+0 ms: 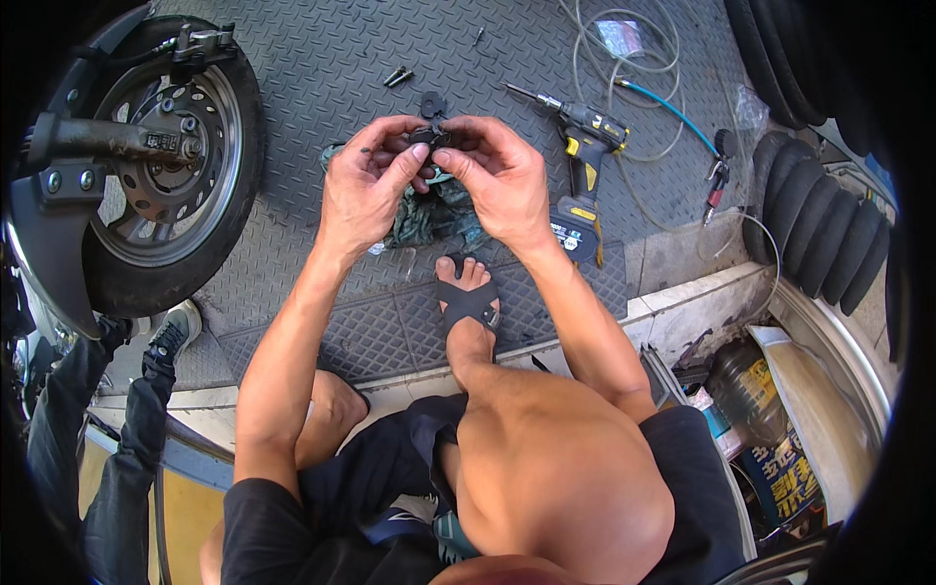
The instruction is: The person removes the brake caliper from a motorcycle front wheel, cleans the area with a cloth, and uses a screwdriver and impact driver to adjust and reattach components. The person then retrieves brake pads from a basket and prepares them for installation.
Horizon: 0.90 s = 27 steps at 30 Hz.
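1. Two hands meet over the ribbed metal floor [322, 78] in the head view, the only view here: the left hand [366, 185] and the right hand [497, 175] both pinch one small black part [429, 136] between thumb and fingertips, so it sits right between them, raised off the floor.
2. Judging by how it is held, the small black part is light and rigid; being so small, it looks easy to drop, so a fingertip pinch on its outer edges seems the sound grip.
3. Just beneath the hands lies a crumpled green rag [434, 214]; just beyond the fingertips, a small dark disc [433, 101] and loose bolts [398, 76].
4. Right of the right hand rests a yellow-and-black cordless driver [585, 166]; well left of the left hand stands a scooter wheel [161, 161].
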{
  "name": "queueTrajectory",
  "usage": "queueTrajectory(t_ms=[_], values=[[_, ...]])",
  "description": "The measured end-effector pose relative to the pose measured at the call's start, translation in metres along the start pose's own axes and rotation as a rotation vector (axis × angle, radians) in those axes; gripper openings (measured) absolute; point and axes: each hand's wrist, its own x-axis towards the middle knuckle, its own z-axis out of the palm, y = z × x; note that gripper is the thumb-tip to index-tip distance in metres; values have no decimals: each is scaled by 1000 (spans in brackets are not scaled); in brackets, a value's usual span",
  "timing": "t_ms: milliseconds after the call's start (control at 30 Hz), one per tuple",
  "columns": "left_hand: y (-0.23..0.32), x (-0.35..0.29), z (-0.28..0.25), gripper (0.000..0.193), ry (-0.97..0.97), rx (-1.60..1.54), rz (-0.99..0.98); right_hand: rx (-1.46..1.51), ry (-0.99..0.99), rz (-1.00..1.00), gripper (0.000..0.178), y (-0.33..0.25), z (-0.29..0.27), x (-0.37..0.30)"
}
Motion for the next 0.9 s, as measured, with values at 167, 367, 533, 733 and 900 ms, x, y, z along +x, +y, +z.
queueTrajectory(t_ms=[167, 367, 533, 733, 900], values=[[9, -5, 0, 24, 20, -63, 73, -144, 65, -82, 21, -26, 14, -6], [8, -11, 1, 23, 39, -80, 200, -246, 149, -211, 21, -37, 23, -15], [15, -19, 2, 24, 37, -91, 186, -361, 192, -271, 21, -36, 26, -19], [20, -20, 5, 25, 57, -128, 52, -532, 210, -306, 23, -46, 29, -21], [25, -24, 17, 21, 157, 8, 86, -630, 225, -311, 23, -53, 31, -22]])
